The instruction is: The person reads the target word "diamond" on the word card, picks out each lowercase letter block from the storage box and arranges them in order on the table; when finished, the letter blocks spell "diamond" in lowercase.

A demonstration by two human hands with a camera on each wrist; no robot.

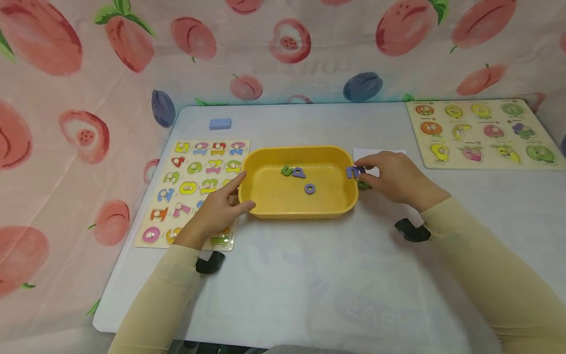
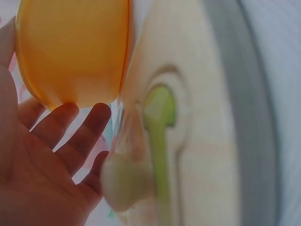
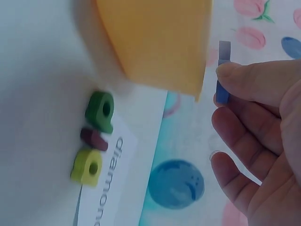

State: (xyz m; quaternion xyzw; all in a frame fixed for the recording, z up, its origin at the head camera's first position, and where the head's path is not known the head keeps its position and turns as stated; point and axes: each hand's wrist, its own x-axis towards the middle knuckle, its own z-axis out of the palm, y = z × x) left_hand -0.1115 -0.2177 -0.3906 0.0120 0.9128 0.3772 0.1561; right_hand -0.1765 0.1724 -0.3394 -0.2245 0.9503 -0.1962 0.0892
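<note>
A yellow plastic tray [image 1: 296, 209] stands in the middle of the table, with a green curved letter [image 1: 286, 170], a purple letter with a loop and stem [image 1: 298, 172] and a purple ring-shaped letter o [image 1: 310, 189] inside. My left hand [image 1: 218, 206] touches the tray's left end, fingers extended along its outer wall and thumb at the rim. At the right rim, my right hand [image 1: 393, 177] pinches a purple letter m [image 1: 353, 172] between thumb and fingers. In the right wrist view, a green letter [image 3: 99, 111], a dark red piece [image 3: 93, 138] and a yellow letter [image 3: 86, 167] lie below it.
A white card [image 3: 113, 174] printed "diamond" lies by the loose letters. Partly behind my left hand is a number puzzle board [image 1: 177, 172] with knobs. A fruit puzzle board [image 1: 482, 132] lies at the far right, a blue block [image 1: 220, 124] at the back left.
</note>
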